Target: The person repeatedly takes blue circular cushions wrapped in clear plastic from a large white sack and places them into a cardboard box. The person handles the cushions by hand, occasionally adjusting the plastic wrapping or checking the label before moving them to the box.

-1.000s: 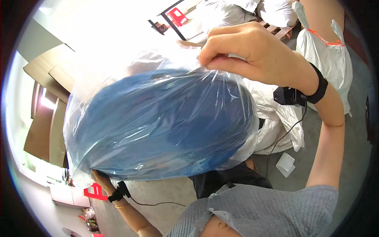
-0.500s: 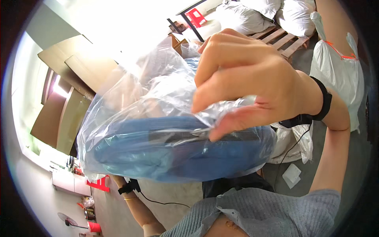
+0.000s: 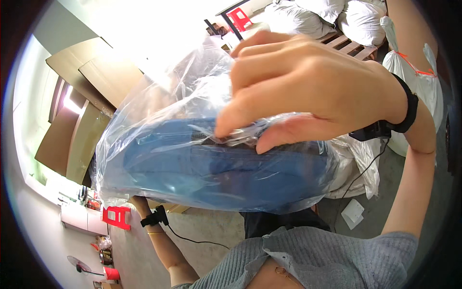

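Observation:
A large clear plastic bag hangs in front of me, wrapped around a soft blue fabric bundle with a dark strip along its upper side. My right hand is above the bundle, its thumb and forefinger bent around a crumpled fold of the bag film. At the lower left corner of the bag is my left hand. Only its wrist side shows. The bag hides the fingers, so I cannot see how they hold. Both wrists wear black straps with cables.
Large cardboard sheets lean at the left. Behind stand white sacks on a wooden pallet, with a tied white bag at the right. A red stool is at the lower left. A white paper lies on the floor.
My right hand has shifted slightly left, and the gap between its thumb and forefinger looks wider. The blue bundle has tipped, showing more of its near side. The left wrist has risen slightly.

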Tool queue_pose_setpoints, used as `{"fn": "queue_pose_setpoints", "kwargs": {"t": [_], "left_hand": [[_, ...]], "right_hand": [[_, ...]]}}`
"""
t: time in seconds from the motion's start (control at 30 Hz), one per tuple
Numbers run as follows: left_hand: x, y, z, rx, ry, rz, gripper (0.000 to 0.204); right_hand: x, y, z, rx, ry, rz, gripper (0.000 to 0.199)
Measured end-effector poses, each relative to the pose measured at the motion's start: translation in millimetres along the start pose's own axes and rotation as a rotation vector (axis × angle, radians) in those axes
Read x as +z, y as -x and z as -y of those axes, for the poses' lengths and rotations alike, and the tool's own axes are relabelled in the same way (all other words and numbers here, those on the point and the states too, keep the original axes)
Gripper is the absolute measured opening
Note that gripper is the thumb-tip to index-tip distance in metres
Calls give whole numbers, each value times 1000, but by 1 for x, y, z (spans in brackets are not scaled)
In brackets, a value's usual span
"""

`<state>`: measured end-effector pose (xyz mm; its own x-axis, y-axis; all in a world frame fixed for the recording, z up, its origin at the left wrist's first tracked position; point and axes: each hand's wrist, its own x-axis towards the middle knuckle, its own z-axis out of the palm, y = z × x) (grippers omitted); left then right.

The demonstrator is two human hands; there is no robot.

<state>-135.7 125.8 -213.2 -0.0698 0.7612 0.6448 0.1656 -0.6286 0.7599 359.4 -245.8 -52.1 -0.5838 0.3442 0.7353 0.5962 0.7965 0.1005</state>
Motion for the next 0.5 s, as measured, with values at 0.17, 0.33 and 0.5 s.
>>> {"fn": "queue_pose_setpoints", "kwargs": {"t": [0.17,0.33,0.5], "left_hand": [[-14,-5,13,56,-116,39,46],[26,9,-22,-25,24,14,45],[49,25,-57,-56,98,-82,49]], "right_hand": [[-4,-15,-3,291,-271,219,35],[-6,-11,-5,262,-193,182,23],[-7,-11,-1,335,-293,190,17]]}}
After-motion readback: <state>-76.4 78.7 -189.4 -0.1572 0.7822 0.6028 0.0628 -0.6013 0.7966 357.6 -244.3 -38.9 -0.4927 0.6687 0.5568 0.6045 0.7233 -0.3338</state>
